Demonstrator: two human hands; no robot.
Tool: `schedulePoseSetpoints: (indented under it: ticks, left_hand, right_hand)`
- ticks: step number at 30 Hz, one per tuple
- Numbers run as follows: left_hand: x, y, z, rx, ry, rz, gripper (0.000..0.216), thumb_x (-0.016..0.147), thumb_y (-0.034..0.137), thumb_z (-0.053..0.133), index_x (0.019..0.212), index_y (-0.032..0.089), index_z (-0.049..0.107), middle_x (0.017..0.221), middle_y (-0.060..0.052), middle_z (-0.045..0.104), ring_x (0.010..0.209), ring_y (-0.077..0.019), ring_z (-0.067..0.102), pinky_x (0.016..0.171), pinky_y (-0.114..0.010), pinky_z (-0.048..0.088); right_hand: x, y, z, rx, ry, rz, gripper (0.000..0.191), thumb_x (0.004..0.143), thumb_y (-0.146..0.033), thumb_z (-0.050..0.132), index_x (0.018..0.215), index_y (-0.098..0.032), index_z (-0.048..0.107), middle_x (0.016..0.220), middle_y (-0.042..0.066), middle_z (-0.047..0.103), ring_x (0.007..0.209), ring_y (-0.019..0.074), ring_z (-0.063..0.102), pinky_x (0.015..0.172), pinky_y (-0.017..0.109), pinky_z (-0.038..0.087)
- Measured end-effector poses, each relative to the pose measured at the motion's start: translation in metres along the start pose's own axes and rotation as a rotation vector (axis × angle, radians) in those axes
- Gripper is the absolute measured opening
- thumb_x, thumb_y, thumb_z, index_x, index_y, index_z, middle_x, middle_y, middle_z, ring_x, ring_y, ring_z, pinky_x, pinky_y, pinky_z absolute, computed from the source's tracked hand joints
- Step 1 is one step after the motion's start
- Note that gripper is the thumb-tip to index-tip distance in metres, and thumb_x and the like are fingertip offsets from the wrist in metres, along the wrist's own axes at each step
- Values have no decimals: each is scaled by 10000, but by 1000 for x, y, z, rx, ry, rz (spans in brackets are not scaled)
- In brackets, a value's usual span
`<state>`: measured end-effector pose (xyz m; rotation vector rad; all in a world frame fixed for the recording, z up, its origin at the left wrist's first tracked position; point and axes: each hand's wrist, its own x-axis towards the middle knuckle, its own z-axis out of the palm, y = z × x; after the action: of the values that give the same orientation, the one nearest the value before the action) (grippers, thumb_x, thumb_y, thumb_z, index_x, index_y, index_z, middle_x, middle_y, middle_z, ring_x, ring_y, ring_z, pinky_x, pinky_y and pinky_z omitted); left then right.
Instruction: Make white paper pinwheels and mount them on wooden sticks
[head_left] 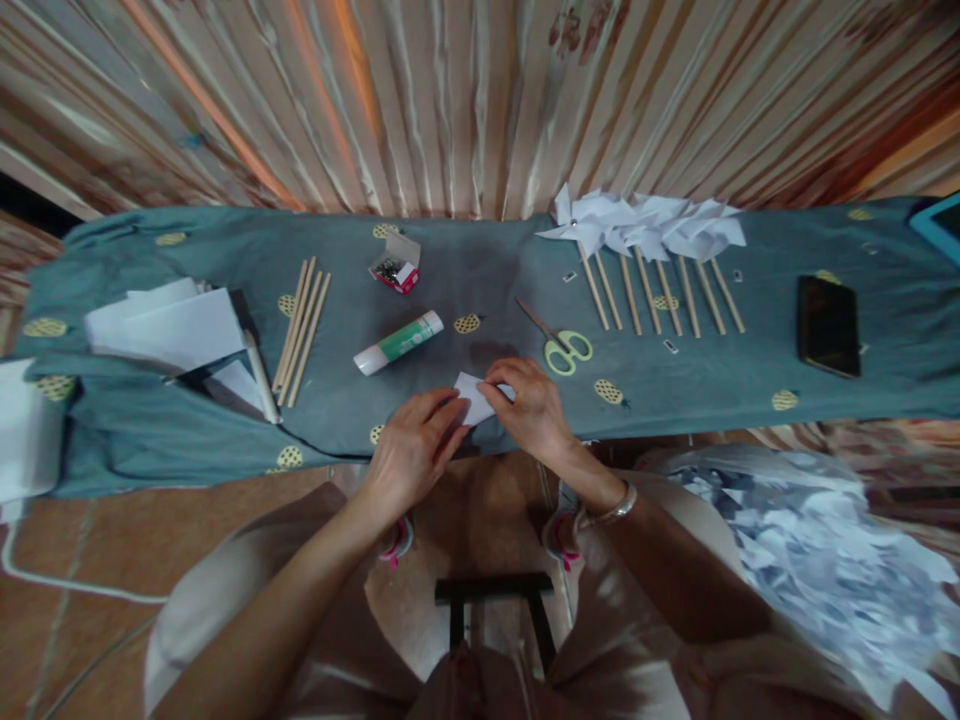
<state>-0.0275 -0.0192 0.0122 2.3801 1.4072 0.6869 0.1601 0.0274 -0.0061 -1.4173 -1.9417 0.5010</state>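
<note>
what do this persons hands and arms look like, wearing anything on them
No sleeves or gloves are in view. The left hand has nothing on its wrist. The right hand has a thin silver-coloured metal bangle around its wrist. Rings, if there are any, are too small to tell.

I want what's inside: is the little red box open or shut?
Open. On the red box the white lid flap stands up, and small dark metal pieces show inside.

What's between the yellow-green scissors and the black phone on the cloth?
Head view: a row of wooden sticks topped with white paper pinwheels, lying on teal cloth.
</note>
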Motion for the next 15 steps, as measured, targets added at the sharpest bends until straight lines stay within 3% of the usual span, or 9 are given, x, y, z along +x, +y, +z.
schedulePoseSetpoints:
  ticks: [15]
  left_hand:
    - [1,1,1,133,-48,72,316,980,236,493,1250,127,615,1299,-140,647,966,-249,609,843,-407,553]
  right_hand:
    - [4,-2,3,-16,-9,34,141,851,-206,640,714,-235,626,822,39,698,843,219,629,831,361,493]
